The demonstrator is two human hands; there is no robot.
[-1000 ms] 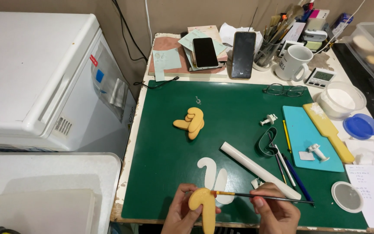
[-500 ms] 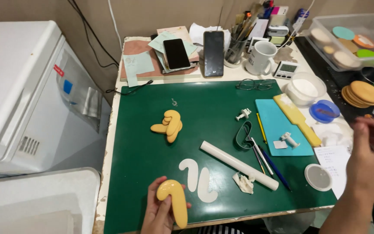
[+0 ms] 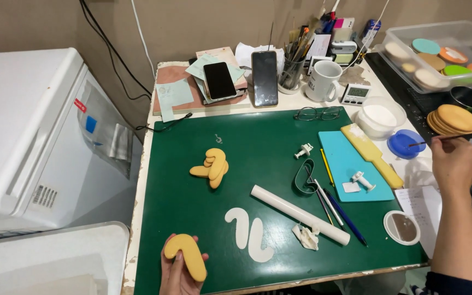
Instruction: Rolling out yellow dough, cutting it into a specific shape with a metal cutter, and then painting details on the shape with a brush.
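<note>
My left hand [image 3: 177,271] holds a curved yellow clay piece [image 3: 187,254] at the front left edge of the green cutting mat [image 3: 258,164]. My right hand [image 3: 455,160] is raised at the right, off the mat, gripping a thin brush [image 3: 430,141] whose tip points at a small blue dish [image 3: 406,143]. On the mat lie two white curved clay shapes [image 3: 251,234], a pile of yellow curved pieces [image 3: 211,165] and a white rolling pin [image 3: 299,214].
A light blue board [image 3: 345,158] with a yellow scraper [image 3: 371,154], a metal cutter [image 3: 303,177], pencils, a white bowl [image 3: 379,116], glasses [image 3: 317,113], two phones, a mug [image 3: 324,80] and a timer surround the mat. Stacked clay discs [image 3: 455,118] and a plastic tub [image 3: 438,52] stand right. A white appliance [image 3: 23,136] is left.
My right hand left the yellow piece and swung out to the right with the brush, up toward the blue dish. My left hand keeps the yellow piece. The view shifted right.
</note>
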